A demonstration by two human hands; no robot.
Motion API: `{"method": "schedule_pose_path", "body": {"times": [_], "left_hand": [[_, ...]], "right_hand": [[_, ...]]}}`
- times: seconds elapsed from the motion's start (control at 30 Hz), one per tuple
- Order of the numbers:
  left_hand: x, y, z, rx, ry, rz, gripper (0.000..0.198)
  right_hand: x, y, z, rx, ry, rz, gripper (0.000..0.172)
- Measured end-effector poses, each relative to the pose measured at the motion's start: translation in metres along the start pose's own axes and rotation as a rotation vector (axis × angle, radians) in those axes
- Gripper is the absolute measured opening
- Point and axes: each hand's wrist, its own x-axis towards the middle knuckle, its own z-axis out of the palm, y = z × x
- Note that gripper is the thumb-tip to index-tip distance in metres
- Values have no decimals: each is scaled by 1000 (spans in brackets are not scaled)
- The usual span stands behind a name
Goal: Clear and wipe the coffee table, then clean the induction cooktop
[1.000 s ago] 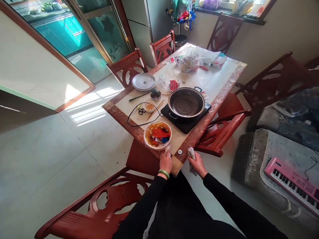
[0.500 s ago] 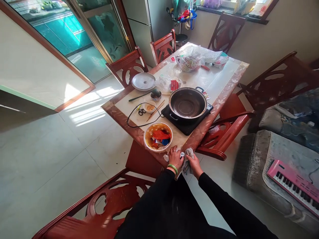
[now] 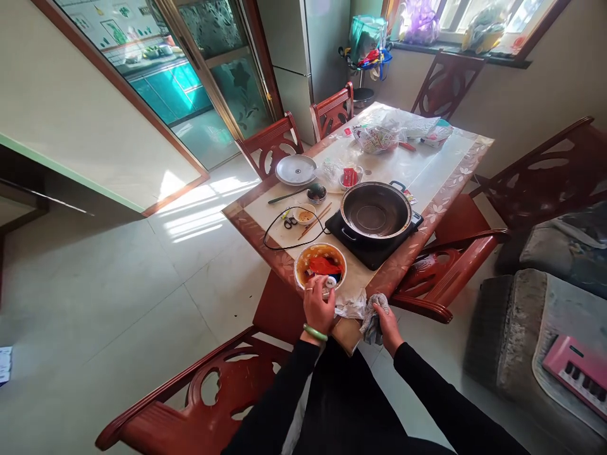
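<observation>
One hand (image 3: pixel 389 328) clutching grey rag (image 3: pixel 372 322)

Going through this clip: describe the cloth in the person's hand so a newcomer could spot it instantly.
At the near corner of the dining table, the person's right hand grips a crumpled grey cloth. Darker and hanging past the table edge, it stands apart from the crumpled white sheet beside it, which lies on the tabletop.

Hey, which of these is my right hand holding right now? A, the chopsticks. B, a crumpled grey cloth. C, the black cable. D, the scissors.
B. The right hand is closed around a crumpled grey cloth at the near edge of the table, while the scissors, chopsticks and cable lie farther up the tabletop.
</observation>
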Motion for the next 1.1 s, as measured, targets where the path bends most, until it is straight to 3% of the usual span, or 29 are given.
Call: {"method": "schedule_pose_path", "body": {"times": [0.1,0.2,0.3,0.4,0.47,0.53,0.6,0.7,0.77,0.87,0.93,1.03,1.1], "left_hand": [[20,-11,-18,83,44,15,45],[-4,-19,-19,31,-35,40,24],[-46,-28,1,18,-373,53,31],[-70,-33,30,167,-715,-57,66],[-73,-34,44,249,-862,-112,78],[-70,-33,48,256,-906,-127,80],[-63,-29,45,208,-832,-131,63],[-50,-12,43,58,-606,-122,24],[-35,4,50,-107,-502,-169,31],[-1,30,77,-449,-383,-386,35],[30,43,101,-645,-196,-535,32],[82,51,131,-765,97,-743,30],[114,53,144,-815,188,-885,37]], "right_hand": [[-1,-11,7,-43,-5,-90,52],[-2,-27,12,-63,9,-189,51],[-6,-46,14,-40,15,-199,53],[-14,-66,17,26,-40,-112,51],[-21,-80,19,72,-106,-49,51],[-26,-95,19,128,-184,-10,50],[-27,-114,12,184,-239,52,46],[-15,-152,-14,188,-267,160,41],[5,-185,-41,133,-295,146,40],[48,-233,-82,20,-333,34,39],[80,-253,-101,-38,-324,-7,35],[116,-252,-104,-49,-311,49,22],[127,-233,-88,-34,-300,188,16]]}}
